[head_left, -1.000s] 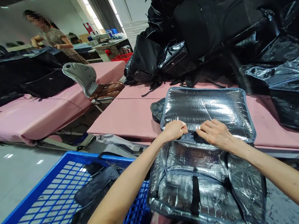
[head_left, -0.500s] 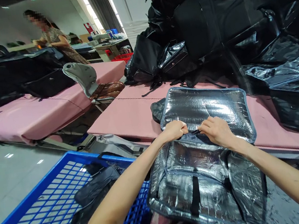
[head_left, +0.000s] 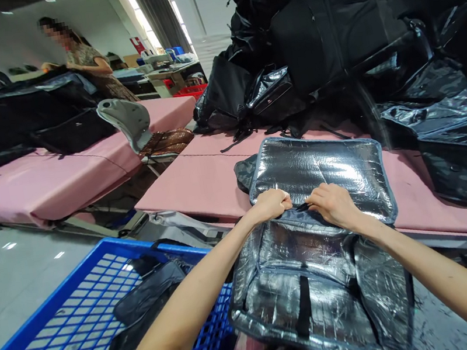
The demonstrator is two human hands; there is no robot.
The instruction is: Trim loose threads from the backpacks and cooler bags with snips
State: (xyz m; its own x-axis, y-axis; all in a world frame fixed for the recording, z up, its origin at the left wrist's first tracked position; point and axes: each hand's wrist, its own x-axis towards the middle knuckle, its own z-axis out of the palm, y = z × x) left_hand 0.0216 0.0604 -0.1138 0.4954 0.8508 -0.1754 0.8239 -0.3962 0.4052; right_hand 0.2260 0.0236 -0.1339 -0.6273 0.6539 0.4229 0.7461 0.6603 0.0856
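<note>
An insulated bag [head_left: 280, 303] with shiny silver lining lies opened out between my lap and the pink table. Its lid [head_left: 317, 170], edged with grey-blue binding, is folded back on the tabletop. My left hand [head_left: 274, 203] is closed in a fist at the seam between lid and body, gripping the bag there. Just right of it, my right hand [head_left: 332, 205] pinches a small black pointed thing [head_left: 303, 207] against the same seam; whether it is a tool or part of the bag I cannot tell. A black strap [head_left: 304, 306] crosses the lining below.
A blue plastic basket [head_left: 96, 259] with dark bags inside stands at my left. Black bags [head_left: 327, 36] are heaped on the pink table [head_left: 189, 176]. A grey chair [head_left: 128, 123] stands between the tables. Another person [head_left: 87, 62] stands behind the far-left table.
My right hand has shifted very slightly left, and more of the small black thing shows at its fingertips. My left hand stays at the seam. The far person's arms have lowered slightly.
</note>
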